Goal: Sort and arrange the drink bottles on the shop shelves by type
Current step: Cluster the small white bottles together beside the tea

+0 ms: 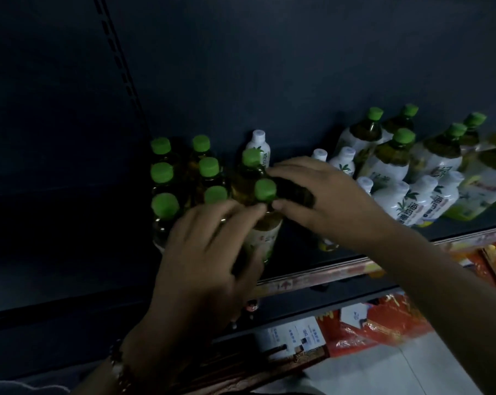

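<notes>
Hands (241, 212) grip bottle (265, 212) (green-capped).

A dark shelf (340, 259) carries green-capped tea bottles (161, 172) clustered at left, white-capped bottles (395, 201) in the middle, and larger green-capped bottles (389, 155) far right.

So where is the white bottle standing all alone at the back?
In the head view, the white-capped bottle stands at the shelf's back wall, just behind a green-capped bottle and right of the green-capped group.
</notes>
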`<action>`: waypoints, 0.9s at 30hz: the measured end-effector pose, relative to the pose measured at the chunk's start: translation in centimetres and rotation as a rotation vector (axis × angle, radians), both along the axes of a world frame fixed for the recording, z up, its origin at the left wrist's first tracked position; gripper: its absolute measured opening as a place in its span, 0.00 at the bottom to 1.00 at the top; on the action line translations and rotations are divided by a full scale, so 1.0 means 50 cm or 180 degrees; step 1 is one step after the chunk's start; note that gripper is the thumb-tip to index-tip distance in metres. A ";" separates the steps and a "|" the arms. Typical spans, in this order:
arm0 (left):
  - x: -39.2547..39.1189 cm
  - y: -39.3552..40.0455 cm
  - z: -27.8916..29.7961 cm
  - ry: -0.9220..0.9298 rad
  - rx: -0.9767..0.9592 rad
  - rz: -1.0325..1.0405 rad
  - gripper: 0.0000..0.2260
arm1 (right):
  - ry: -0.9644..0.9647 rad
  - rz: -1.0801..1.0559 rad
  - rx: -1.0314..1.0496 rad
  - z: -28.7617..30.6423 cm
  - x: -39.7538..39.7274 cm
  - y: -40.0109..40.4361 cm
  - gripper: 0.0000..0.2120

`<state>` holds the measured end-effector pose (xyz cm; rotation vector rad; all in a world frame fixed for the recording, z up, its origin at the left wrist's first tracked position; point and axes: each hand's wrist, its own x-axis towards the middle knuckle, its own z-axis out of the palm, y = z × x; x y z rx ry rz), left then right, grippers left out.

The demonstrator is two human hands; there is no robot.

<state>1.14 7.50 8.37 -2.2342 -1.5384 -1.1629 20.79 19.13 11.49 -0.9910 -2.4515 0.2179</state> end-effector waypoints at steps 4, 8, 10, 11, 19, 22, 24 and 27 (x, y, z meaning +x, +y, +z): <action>0.167 0.067 -0.025 -0.0140 -0.0836 -0.0244 0.23 | -0.0057 -0.0322 -0.0281 -0.029 0.160 0.063 0.20; 0.301 0.157 -0.078 -0.0471 -0.1690 0.0031 0.34 | -0.0385 -0.0604 -0.0582 -0.066 0.285 0.133 0.22; 0.336 0.195 -0.109 -0.0560 -0.1901 0.0176 0.36 | -0.0485 -0.0592 -0.0749 -0.085 0.316 0.165 0.22; 0.347 0.208 -0.123 -0.0613 -0.1949 0.0239 0.37 | -0.0499 -0.0517 -0.0800 -0.093 0.325 0.177 0.21; 0.341 0.205 -0.155 -0.0694 -0.1708 0.0473 0.36 | -0.0617 0.0081 -0.1056 -0.083 0.344 0.222 0.10; 0.321 0.187 -0.153 -0.0709 -0.1770 0.0471 0.37 | -0.0706 0.0177 -0.1113 -0.083 0.332 0.224 0.14; 0.307 0.177 -0.153 -0.0713 -0.1835 0.0388 0.38 | -0.0731 0.0231 -0.1102 -0.081 0.319 0.218 0.15; 0.286 0.168 -0.154 -0.0731 -0.1878 0.0278 0.38 | -0.0632 0.0278 -0.1081 -0.080 0.306 0.202 0.16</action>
